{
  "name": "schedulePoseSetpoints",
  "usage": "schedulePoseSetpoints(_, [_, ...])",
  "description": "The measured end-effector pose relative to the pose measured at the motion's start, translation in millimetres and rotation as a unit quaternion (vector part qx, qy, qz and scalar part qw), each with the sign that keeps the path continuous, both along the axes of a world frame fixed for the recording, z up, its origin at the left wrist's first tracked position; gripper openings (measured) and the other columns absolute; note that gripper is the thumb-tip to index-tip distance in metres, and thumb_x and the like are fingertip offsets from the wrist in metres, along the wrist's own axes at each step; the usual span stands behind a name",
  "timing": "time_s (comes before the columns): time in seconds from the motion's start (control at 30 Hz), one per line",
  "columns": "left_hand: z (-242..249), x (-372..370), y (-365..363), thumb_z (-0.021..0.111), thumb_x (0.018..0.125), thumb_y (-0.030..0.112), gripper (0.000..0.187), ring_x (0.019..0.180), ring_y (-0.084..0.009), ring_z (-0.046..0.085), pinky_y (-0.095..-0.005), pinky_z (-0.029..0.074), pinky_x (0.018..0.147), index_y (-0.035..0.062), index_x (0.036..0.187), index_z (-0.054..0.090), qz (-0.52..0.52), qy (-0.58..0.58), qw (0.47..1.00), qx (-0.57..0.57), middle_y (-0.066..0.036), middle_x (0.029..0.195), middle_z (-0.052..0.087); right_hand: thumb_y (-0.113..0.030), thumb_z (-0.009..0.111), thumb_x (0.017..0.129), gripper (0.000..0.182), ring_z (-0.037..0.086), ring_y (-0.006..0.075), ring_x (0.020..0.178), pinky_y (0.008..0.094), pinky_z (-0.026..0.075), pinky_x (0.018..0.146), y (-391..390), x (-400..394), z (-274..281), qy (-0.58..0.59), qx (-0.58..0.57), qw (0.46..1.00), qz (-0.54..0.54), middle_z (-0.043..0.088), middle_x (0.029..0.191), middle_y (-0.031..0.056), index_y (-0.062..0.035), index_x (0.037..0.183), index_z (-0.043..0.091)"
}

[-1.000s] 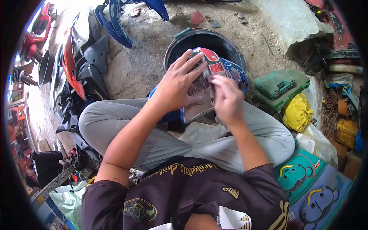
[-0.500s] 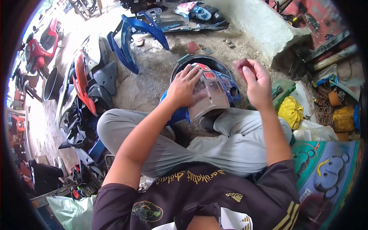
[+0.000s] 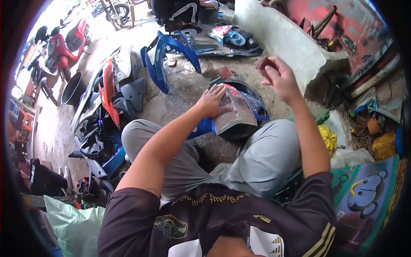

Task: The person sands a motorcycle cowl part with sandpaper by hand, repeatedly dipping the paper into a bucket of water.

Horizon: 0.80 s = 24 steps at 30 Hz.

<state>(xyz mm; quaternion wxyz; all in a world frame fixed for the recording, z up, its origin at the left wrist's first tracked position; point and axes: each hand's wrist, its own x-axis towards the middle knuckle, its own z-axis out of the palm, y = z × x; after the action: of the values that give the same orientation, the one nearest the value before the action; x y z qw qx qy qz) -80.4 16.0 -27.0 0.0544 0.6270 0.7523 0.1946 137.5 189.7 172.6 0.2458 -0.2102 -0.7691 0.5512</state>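
From where I stand, a scuffed blue-and-grey panel [image 3: 235,116] lies against the near side of the black bucket [image 3: 245,86] and hides part of it, with the seated person's left hand [image 3: 210,102] laid flat on top, fingers slightly parted and thumb out to the side. The right hand [image 3: 281,80] is up in the air to the right of the bucket, clear of the panel, thumb and bent fingers pinching a dark reddish scrap [image 3: 262,65]; beyond the bucket to the left stands a glossy blue fairing [image 3: 159,60], and beyond it to the right, a pale block [image 3: 287,40].
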Motion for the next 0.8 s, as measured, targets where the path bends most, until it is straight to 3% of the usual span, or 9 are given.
schedulePoseSetpoints(0.1, [10.8, 8.3, -3.2, 0.075, 0.088, 0.074, 0.117, 0.162, -0.0434, 0.032, -0.0510, 0.027, 0.133, -0.0073, 0.164, 0.039, 0.005, -0.028, 0.999, 0.015, -0.025, 0.173, 0.036, -0.013, 0.054, 0.114, 0.021, 0.070, 0.0094, 0.097, 0.0289, 0.063, 0.079, 4.6, -6.5, -4.7, -0.012, -0.039, 0.999, 0.018, 0.072, 0.113, 0.0013, -0.0097, 0.131, 0.066])
schedulePoseSetpoints(0.17, [29.2, 14.9, -11.6, 0.076, 0.087, 0.074, 0.118, 0.162, -0.0439, 0.033, -0.0507, 0.029, 0.133, -0.0081, 0.164, 0.039, 0.013, -0.060, 0.998, 0.000, -0.026, 0.173, 0.036, -0.012, 0.054, 0.113, 0.020, 0.070, 0.0101, 0.093, 0.0287, 0.061, 0.075, 7.8, -11.6, -13.9, -0.030, -0.003, 0.999, 0.018, 0.072, 0.110, 0.0015, -0.0091, 0.129, 0.066])
schedulePoseSetpoints(0.27, [9.3, 10.7, -7.6, 0.076, 0.082, 0.081, 0.129, 0.164, -0.0405, 0.030, -0.0537, 0.030, 0.132, -0.0057, 0.167, 0.034, 0.008, -0.003, 1.000, -0.005, -0.024, 0.174, 0.035, -0.011, 0.055, 0.113, 0.020, 0.070, 0.0103, 0.091, 0.0289, 0.060, 0.070, 7.5, -19.8, -21.1, -0.049, 0.026, 0.998, 0.032, 0.072, 0.109, 0.0014, -0.0083, 0.129, 0.066])
schedulePoseSetpoints(0.37, [41.6, -4.1, -1.6, 0.078, 0.078, 0.083, 0.137, 0.165, -0.0403, 0.028, -0.0540, 0.031, 0.131, -0.0054, 0.170, 0.028, -0.043, 0.030, 0.989, -0.140, -0.024, 0.176, 0.031, -0.011, 0.055, 0.113, 0.020, 0.070, 0.0100, 0.088, 0.0287, 0.060, 0.070, 5.8, -6.9, -24.5, -0.065, -0.004, 0.996, 0.055, 0.071, 0.108, 0.0012, -0.0080, 0.128, 0.066])
schedulePoseSetpoints(0.4, [43.9, -5.3, 2.4, 0.083, 0.077, 0.078, 0.137, 0.162, -0.0463, 0.030, -0.0505, 0.030, 0.132, -0.0090, 0.167, 0.028, -0.045, 0.024, 0.986, -0.159, -0.030, 0.175, 0.028, -0.011, 0.055, 0.113, 0.019, 0.070, 0.0098, 0.088, 0.0285, 0.060, 0.071, 3.0, -1.0, -21.3, -0.076, -0.020, 0.995, 0.061, 0.071, 0.108, 0.0012, -0.0081, 0.128, 0.066])
schedulePoseSetpoints(0.63, [36.9, 1.2, 0.3, 0.088, 0.073, 0.075, 0.138, 0.163, -0.0465, 0.028, -0.0508, 0.030, 0.132, -0.0104, 0.165, 0.031, -0.033, -0.002, 0.993, -0.111, -0.031, 0.174, 0.029, -0.011, 0.055, 0.112, 0.019, 0.068, 0.0096, 0.087, 0.0282, 0.059, 0.071, 18.3, 1.8, -36.9, -0.129, -0.028, 0.990, 0.048, 0.070, 0.104, 0.0012, -0.0087, 0.128, 0.065])
schedulePoseSetpoints(0.8, [41.2, 14.2, -3.5, 0.092, 0.068, 0.070, 0.136, 0.163, -0.0441, 0.030, -0.0505, 0.032, 0.132, -0.0069, 0.164, 0.035, -0.002, -0.001, 0.995, -0.096, -0.025, 0.174, 0.034, -0.009, 0.055, 0.112, 0.017, 0.068, 0.0098, 0.089, 0.0281, 0.057, 0.075, 16.9, -8.8, -42.2, -0.137, -0.017, 0.989, 0.053, 0.070, 0.103, 0.0011, -0.0086, 0.124, 0.066])
